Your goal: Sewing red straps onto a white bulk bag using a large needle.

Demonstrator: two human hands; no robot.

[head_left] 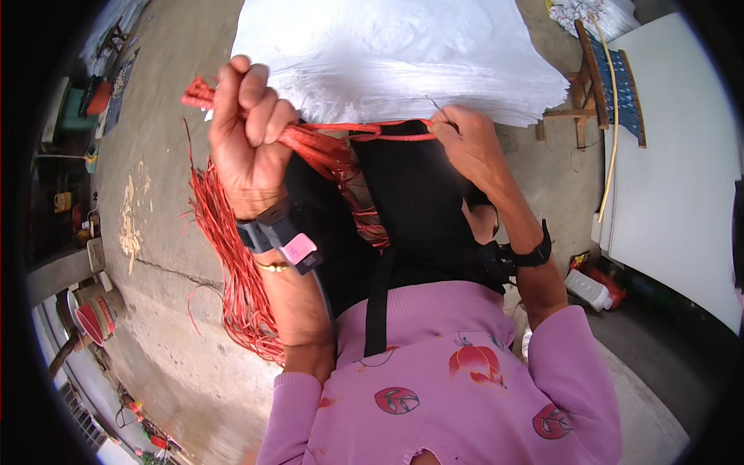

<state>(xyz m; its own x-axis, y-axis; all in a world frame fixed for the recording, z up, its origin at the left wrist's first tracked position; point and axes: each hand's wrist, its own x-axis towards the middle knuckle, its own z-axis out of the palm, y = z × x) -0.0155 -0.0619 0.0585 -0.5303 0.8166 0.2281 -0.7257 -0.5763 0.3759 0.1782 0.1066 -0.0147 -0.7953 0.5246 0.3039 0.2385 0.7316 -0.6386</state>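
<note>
My left hand [252, 143] is raised and closed in a fist round a bundle of red plastic cords [322, 153]. One end of the bundle pokes out past the knuckles. From it a looped red strand [403, 138] stretches across to my right hand [469, 143], whose fingers are pinched on its far end. A thin metal hook or needle [434, 102] sticks out above the right fingers; its grip is hidden. Many loose red cords [240, 271] hang beside my left forearm. Directly beyond both hands lies a thick stack of white woven sheets or sacks [403, 54].
A wooden-framed chair with blue webbing [628, 97] stands at the right, beside a large white panel [682, 155]. A white power strip [589, 291] is on the floor near the panel. At the left are a red-and-white bucket [97, 314] and the concrete floor [170, 232].
</note>
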